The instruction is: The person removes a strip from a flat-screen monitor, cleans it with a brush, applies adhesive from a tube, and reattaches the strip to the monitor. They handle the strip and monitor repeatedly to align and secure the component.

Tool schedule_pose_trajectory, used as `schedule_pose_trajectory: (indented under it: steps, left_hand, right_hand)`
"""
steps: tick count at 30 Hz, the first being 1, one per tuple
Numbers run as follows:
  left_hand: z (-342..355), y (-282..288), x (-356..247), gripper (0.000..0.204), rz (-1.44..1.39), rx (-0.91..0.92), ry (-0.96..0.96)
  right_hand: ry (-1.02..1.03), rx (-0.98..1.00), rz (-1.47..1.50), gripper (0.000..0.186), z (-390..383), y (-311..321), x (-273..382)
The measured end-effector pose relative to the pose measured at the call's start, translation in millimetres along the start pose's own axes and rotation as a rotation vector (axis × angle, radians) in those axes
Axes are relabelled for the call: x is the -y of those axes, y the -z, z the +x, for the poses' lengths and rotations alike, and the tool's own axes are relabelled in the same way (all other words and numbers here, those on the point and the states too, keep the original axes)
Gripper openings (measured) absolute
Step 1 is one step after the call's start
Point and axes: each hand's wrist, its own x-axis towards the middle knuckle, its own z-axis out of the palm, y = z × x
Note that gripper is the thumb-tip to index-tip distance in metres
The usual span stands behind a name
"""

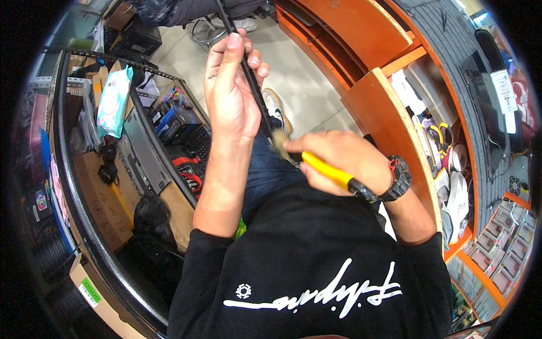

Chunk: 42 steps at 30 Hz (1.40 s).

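My left hand (pixel 234 85) is raised at the upper middle, its fingers and thumb closed round a long, thin black piece (pixel 253 85). That piece looks like a flat panel or bar seen edge-on; its kind is not clear. It slants from the top of the view down toward my lap. My right hand (pixel 339 161) grips a brush with a yellow and black handle (pixel 327 169). The pale bristles (pixel 280 142) are at the lower end of the black piece and look to be touching it. A black watch is on my right wrist.
An orange wooden desk with an open drawer (pixel 389 121) stands close on the right, holding yellow-handled scissors (pixel 440 138). On the left, a black metal rack (pixel 93 237) carries cardboard, a grey laptop-like panel (pixel 141 150) and a pack of wipes (pixel 114 101). Tiled floor (pixel 316 93) lies ahead.
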Motion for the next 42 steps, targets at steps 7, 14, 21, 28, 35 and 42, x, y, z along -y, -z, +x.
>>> schedule_pose_trajectory:
  steps: [7,14,21,28,35,42]
  left_hand:
    - [1.0,1.6,-4.4,0.028,-0.013,0.030,-0.009]
    - [-22.3,7.6,18.3,0.015,0.194,0.091,0.224]
    - [-17.4,26.0,13.5,0.014,0.136,0.085,0.262]
    - [-20.9,17.6,12.3,0.030,0.199,0.168,0.284]
    - [-20.1,12.6,14.2,0.031,0.124,0.229,0.249]
    - [-0.5,16.3,3.7,0.038,-0.033,0.181,0.162]
  right_hand:
    - [0.015,-0.032,0.024,0.036,3.6,-7.0,-0.3]
    - [-0.019,-0.466,0.026,0.041,16.1,16.0,3.4]
    - [0.059,-0.394,-0.069,0.037,2.6,-14.5,-8.3]
    - [0.151,-0.565,-0.068,0.030,-2.1,3.6,-2.2]
    - [0.160,-0.609,-0.062,0.024,-8.5,-5.5,3.0]
    - [0.167,-0.324,0.120,0.028,-23.1,-8.4,3.2]
